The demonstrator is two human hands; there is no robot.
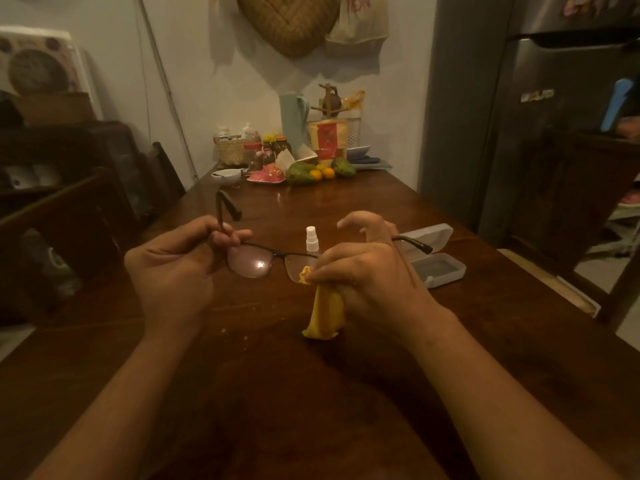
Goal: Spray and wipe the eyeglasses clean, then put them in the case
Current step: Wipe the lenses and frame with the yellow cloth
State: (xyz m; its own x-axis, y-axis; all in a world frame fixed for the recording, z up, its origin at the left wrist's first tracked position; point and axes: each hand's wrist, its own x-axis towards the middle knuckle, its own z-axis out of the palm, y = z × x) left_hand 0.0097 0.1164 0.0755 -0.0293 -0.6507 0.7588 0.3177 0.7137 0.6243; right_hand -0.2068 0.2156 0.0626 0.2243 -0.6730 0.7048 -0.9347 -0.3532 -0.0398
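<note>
Home dining-kitchen. Dark wooden bench (pixel 311 209) under left hand (pixel 173 268) and right hand (pixel 374 271). Far end, well beyond both: fruit (pixel 300 173), jars (pixel 254 155), woven basket (pixel 233 152), pale jug (pixel 293 116). Steel fridge (pixel 554 150) beyond right hand, to its right. Wooden chair (pixel 165 174) beyond left hand. Woven tray (pixel 289 22) hangs on wall.

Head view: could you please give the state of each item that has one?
eyeglasses, temples unfolded, held over the table.
yellow cloth, bunched, against one lens.
case, open, on the table.
spray bottle, upright on the table.
left hand, grips a temple.
right hand, pinches the yellow cloth.
</note>
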